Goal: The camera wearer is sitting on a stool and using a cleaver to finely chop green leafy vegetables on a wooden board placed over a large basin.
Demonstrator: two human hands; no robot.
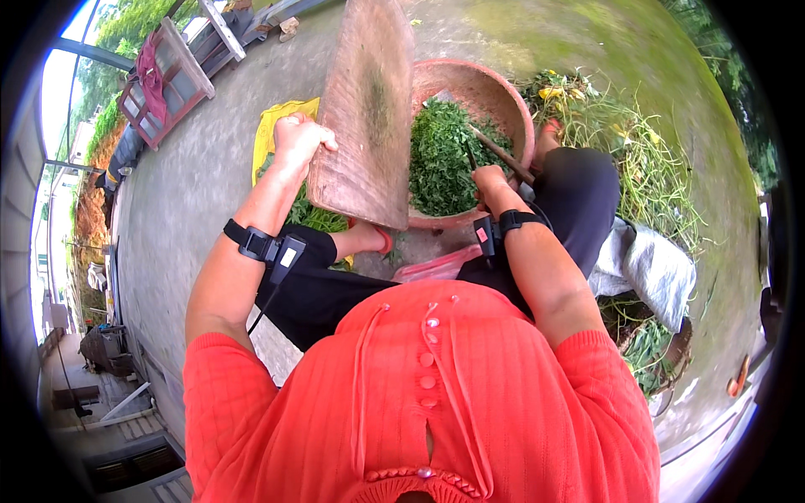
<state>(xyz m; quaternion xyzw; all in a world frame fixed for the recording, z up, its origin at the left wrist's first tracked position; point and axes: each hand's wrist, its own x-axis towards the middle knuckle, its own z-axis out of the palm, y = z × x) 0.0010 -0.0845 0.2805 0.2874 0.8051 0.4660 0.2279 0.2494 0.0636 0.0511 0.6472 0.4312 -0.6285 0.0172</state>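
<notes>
From my remote feed, I see the left hand [300, 141] clenched on a wooden board [366, 117] at the left side of the basin [489, 88]. The right hand [490, 178] wraps a dark, knife-like tool [470, 154] near chopped greens [443, 159] heaped inside.

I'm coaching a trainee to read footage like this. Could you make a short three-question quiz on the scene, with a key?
1. Which hand grips the board?
2. True or false: the basin has nothing in it.
3. Where is the silvery sack?
A) inside the basin
B) beside the right leg
C) under the left foot

Key:
1. The left hand, at the board's left edge.
2. False; it holds loose greens.
3. B
</notes>
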